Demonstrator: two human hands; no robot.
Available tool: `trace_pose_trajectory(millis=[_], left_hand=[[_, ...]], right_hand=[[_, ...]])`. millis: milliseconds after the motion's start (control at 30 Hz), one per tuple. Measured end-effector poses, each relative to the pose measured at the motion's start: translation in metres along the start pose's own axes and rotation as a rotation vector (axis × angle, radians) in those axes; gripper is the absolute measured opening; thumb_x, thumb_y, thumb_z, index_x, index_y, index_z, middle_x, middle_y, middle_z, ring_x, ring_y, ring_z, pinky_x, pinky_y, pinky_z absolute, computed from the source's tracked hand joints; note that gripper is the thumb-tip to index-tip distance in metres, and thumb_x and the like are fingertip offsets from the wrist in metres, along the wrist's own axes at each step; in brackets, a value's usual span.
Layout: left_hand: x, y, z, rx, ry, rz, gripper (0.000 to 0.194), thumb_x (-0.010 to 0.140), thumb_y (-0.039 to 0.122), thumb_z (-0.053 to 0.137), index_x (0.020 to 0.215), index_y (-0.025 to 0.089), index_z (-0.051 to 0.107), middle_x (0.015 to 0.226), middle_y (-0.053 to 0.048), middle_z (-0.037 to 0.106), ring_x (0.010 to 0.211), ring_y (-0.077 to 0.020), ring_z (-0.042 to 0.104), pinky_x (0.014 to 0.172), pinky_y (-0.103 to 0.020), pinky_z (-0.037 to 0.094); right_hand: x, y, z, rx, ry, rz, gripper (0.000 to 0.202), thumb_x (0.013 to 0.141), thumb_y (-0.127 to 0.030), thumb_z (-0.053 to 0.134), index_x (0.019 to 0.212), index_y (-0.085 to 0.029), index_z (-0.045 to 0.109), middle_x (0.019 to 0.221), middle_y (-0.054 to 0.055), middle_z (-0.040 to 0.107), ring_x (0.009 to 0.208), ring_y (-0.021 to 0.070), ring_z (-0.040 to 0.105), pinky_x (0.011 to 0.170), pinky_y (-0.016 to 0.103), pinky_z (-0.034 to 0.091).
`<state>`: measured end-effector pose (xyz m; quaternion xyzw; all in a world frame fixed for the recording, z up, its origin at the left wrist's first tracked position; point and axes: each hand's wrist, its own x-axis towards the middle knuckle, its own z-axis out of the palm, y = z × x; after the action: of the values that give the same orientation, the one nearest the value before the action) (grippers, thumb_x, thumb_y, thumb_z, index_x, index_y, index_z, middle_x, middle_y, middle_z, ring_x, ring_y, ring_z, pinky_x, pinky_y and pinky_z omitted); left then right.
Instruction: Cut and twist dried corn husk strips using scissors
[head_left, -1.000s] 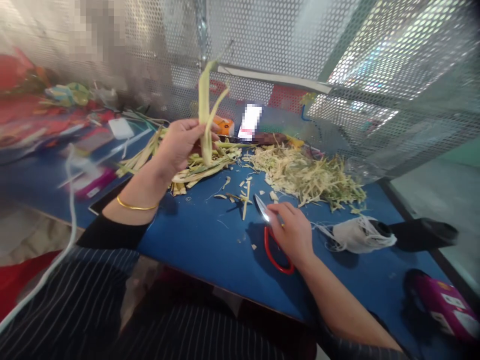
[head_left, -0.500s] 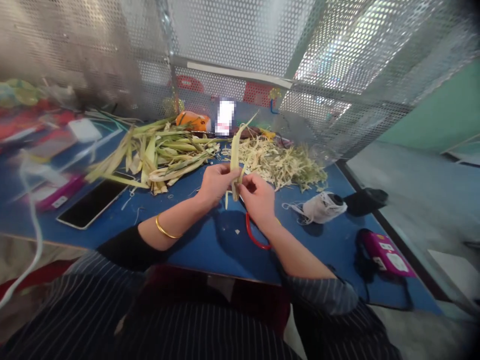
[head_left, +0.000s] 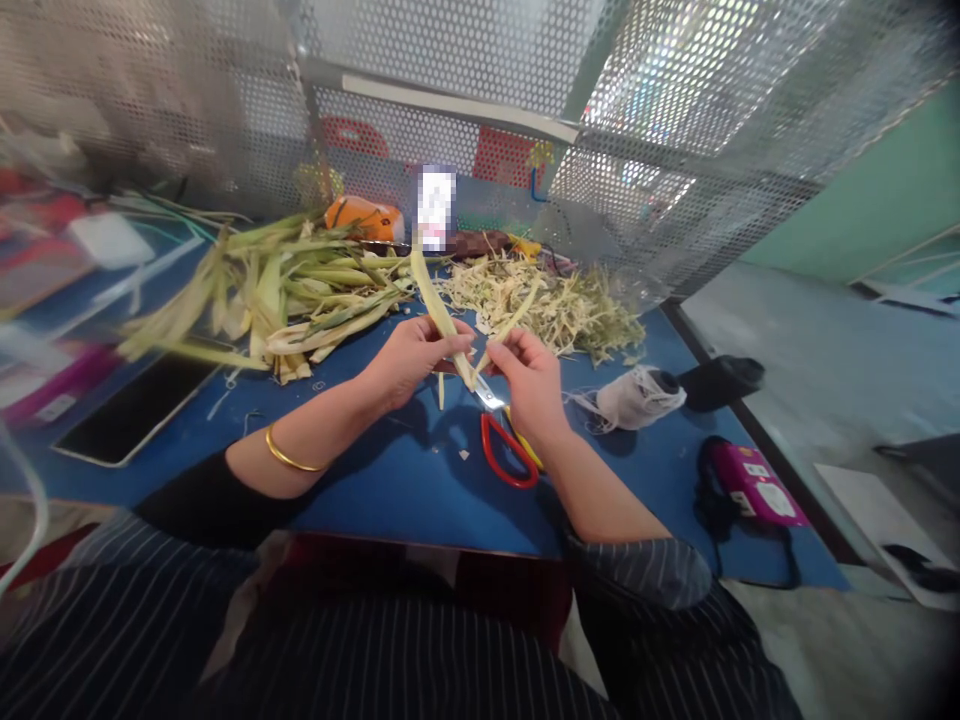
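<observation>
My left hand (head_left: 415, 360) pinches a pale green corn husk (head_left: 433, 297) that stands up between thumb and fingers. Pinched in my right hand (head_left: 529, 380) is a narrow husk strip (head_left: 517, 318), split from the wider piece and still joined to it low down, where the two form a V. Below the hands lie scissors (head_left: 508, 450) with red and yellow handles on the blue table (head_left: 420, 490); the husk covers part of their blades. Behind my left hand is a heap of whole husks (head_left: 300, 290), and behind my right a pile of shredded strips (head_left: 547, 300).
A dark phone (head_left: 135, 405) lies at the left. To the right are a white thread spool (head_left: 637, 398), a black spool (head_left: 724, 385) and a magenta box (head_left: 757, 483). An orange packet (head_left: 365, 217) and a lit, blurred-out screen (head_left: 435, 207) stand by the perforated metal panel (head_left: 450, 60).
My hands have moved apart, and the narrow strip has peeled away from the wider husk, which now leans left. More of the scissors shows. The camera view has shifted slightly.
</observation>
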<state>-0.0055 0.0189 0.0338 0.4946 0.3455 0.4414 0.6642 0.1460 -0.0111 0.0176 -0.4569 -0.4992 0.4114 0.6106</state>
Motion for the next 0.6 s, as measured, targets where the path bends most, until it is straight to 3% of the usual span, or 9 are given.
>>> trace_pose_trajectory(millis=[100, 267, 400, 600], left_hand=[[0.0, 0.0004, 0.0013, 0.038, -0.003, -0.003, 0.018, 0.074, 0.027, 0.071, 0.084, 0.014, 0.065, 0.067, 0.001, 0.061, 0.059, -0.0094, 0.058, 0.059, -0.024, 0.052], [-0.0012, -0.0009, 0.0004, 0.025, -0.215, -0.099, 0.024, 0.069, 0.027, 0.075, 0.087, 0.014, 0.066, 0.083, -0.004, 0.067, 0.071, -0.0129, 0.064, 0.068, -0.027, 0.054], [-0.0026, -0.004, -0.0001, 0.088, -0.203, -0.12, 0.018, 0.065, 0.02, 0.075, 0.08, 0.014, 0.066, 0.077, -0.003, 0.065, 0.064, -0.0121, 0.063, 0.065, -0.027, 0.054], [-0.0022, -0.0021, 0.0, 0.118, -0.189, -0.148, 0.01, 0.068, 0.02, 0.07, 0.075, 0.013, 0.067, 0.066, -0.002, 0.061, 0.058, -0.0114, 0.06, 0.06, -0.027, 0.054]], right_hand=[[-0.0012, -0.0002, 0.0004, 0.062, -0.036, 0.03, 0.016, 0.072, -0.031, 0.069, 0.073, -0.02, 0.057, 0.06, -0.005, 0.054, 0.058, 0.0096, 0.051, 0.06, 0.025, 0.045], [-0.0012, -0.001, -0.0004, -0.026, 0.027, -0.04, 0.013, 0.072, -0.028, 0.068, 0.07, -0.021, 0.058, 0.06, -0.006, 0.053, 0.057, 0.0096, 0.048, 0.06, 0.026, 0.044], [-0.0002, -0.0004, -0.0018, -0.048, 0.029, -0.048, 0.01, 0.074, -0.027, 0.066, 0.07, -0.02, 0.059, 0.06, -0.005, 0.055, 0.057, 0.0097, 0.048, 0.06, 0.026, 0.043], [0.0046, -0.0022, -0.0075, 0.153, 0.027, 0.031, 0.011, 0.069, -0.024, 0.07, 0.077, -0.019, 0.064, 0.063, -0.004, 0.055, 0.057, 0.0079, 0.049, 0.058, 0.024, 0.041]])
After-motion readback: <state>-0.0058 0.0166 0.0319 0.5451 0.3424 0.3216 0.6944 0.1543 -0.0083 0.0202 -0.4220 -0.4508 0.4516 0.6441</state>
